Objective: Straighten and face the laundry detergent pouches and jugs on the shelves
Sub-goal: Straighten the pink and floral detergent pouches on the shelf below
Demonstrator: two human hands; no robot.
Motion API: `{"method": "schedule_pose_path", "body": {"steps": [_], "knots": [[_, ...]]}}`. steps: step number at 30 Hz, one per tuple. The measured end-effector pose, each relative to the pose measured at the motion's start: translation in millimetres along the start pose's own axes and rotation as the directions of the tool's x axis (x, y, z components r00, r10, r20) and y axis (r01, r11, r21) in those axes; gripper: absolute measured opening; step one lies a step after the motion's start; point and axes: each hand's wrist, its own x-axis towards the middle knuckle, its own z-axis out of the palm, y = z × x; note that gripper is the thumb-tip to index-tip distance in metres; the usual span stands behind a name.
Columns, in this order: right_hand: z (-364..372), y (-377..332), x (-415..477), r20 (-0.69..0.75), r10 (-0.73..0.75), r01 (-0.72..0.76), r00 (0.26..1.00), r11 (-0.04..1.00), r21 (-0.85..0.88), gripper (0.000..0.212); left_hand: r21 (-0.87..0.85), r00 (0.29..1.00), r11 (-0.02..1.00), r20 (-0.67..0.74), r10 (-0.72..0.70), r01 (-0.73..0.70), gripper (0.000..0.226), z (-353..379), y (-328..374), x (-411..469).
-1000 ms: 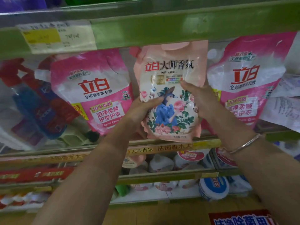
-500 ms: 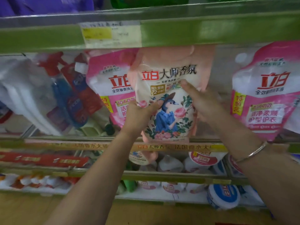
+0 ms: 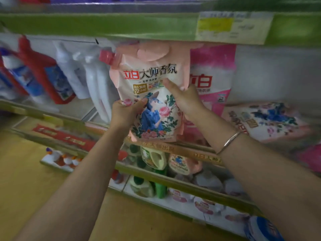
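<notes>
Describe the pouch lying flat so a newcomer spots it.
Find the green shelf rail with the price tag; go to the shelf beneath. Right of the floral pouch that the left hand and right hand hold upright, past the bright pink pouch, is the flat-lying pouch. Same floral print, but it alone lies flat, lettering sideways.

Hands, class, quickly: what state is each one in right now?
Left hand: grips the floral pouch at its left edge.
Right hand: grips the same pouch, thumb across its front.
</notes>
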Motion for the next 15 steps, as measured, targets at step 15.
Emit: {"method": "schedule_pose_path", "body": {"steps": [15], "knots": [[-51.2,16.9,23.9,-0.324,-0.475,0.295,0.818,0.830,-0.473,0.030,-0.014,0.991,0.992,-0.050,-0.123,0.122,0.024,3.8,-38.9,54.2]]}}
